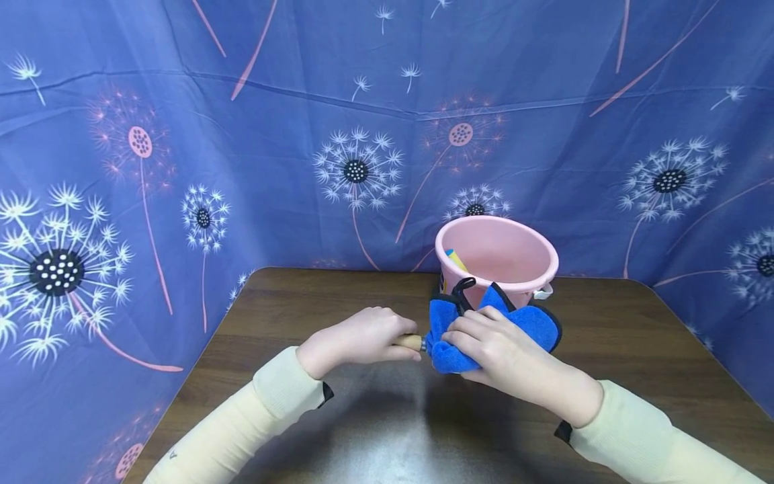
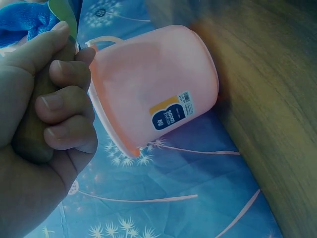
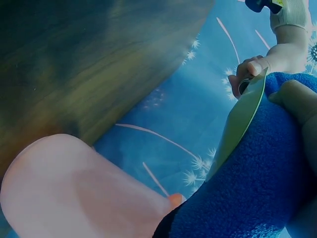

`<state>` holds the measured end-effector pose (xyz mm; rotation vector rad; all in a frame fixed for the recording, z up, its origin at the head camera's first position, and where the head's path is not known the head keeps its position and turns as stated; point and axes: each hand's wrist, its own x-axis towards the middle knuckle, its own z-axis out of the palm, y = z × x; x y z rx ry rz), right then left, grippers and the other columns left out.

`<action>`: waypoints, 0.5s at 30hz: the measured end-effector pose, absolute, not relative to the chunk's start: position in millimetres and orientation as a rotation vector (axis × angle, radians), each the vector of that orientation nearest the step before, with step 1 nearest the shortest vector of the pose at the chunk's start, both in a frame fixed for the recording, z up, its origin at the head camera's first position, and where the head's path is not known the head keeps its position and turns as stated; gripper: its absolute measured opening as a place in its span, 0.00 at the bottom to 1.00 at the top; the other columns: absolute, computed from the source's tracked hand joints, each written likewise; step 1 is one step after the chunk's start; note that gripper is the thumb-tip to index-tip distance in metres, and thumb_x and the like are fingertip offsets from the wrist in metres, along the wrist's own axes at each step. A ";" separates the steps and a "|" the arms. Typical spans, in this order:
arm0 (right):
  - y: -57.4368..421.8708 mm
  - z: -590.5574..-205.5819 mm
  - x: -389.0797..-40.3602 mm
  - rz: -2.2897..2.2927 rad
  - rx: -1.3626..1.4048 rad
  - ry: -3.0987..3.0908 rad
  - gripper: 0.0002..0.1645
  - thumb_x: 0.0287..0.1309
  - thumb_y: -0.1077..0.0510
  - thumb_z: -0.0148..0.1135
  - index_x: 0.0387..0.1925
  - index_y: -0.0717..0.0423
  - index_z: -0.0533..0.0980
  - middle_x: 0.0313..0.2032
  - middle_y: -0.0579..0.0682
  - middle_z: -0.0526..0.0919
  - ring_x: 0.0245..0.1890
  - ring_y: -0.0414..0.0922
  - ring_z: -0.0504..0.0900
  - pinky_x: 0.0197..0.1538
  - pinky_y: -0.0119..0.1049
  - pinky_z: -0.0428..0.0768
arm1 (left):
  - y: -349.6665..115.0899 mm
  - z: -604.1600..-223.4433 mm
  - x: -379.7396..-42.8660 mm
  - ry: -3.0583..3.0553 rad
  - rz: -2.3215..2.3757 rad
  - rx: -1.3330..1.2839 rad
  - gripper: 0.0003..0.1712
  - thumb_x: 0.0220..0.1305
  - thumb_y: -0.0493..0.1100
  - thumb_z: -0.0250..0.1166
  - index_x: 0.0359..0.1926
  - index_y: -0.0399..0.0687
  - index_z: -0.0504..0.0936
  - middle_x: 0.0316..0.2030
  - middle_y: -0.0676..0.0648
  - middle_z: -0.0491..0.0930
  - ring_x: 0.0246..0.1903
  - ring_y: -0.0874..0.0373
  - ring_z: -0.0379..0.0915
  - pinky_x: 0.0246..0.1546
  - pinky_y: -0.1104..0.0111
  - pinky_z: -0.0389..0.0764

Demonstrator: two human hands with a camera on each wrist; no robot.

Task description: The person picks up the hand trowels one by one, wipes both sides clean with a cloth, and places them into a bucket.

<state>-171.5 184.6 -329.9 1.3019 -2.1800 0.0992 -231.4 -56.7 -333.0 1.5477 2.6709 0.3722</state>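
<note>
My left hand (image 1: 363, 336) grips the wooden handle (image 1: 409, 341) of what looks like a garden trowel, its fingers curled round the wood in the left wrist view. The trowel's green, curved blade (image 3: 237, 124) shows in the right wrist view. A blue cloth (image 1: 541, 326) with black edging and a black loop lies against the blade and hides most of it in the head view. My right hand (image 1: 502, 349) holds the cloth bunched on the blade, fingers over the top. Both hands are above the table, in front of the pink bucket (image 1: 549, 269).
The bucket stands upright near the back of the brown wooden table (image 1: 290, 302), with a label (image 2: 171, 111) on its side. A yellow and blue item (image 1: 456, 259) pokes up inside it. Blue dandelion-print fabric (image 1: 272, 168) hangs behind and beside the table.
</note>
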 end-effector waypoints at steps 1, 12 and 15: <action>184.7 -330.1 -171.3 0.094 1.302 -2.187 0.37 0.24 0.52 0.83 0.44 0.56 0.77 0.38 0.48 0.80 0.41 0.44 0.77 0.48 0.44 0.72 | -57.5 -333.7 -231.3 2.670 0.380 1.550 0.17 0.60 0.57 0.63 0.25 0.54 0.71 0.16 0.60 0.61 0.16 0.69 0.57 0.18 0.75 0.57; 190.8 -332.1 -169.2 0.057 1.295 -2.226 0.39 0.22 0.49 0.84 0.44 0.55 0.77 0.38 0.48 0.81 0.41 0.44 0.77 0.47 0.44 0.73 | -65.4 -335.7 -227.0 2.685 0.386 1.552 0.15 0.59 0.57 0.64 0.27 0.54 0.75 0.16 0.61 0.62 0.16 0.68 0.57 0.18 0.75 0.58; 193.3 -332.5 -168.8 0.041 1.288 -2.232 0.40 0.20 0.50 0.84 0.43 0.55 0.78 0.38 0.48 0.80 0.41 0.44 0.77 0.47 0.43 0.72 | -67.6 -335.9 -226.5 2.704 0.362 1.574 0.14 0.59 0.57 0.64 0.28 0.54 0.76 0.16 0.61 0.62 0.16 0.68 0.58 0.19 0.75 0.59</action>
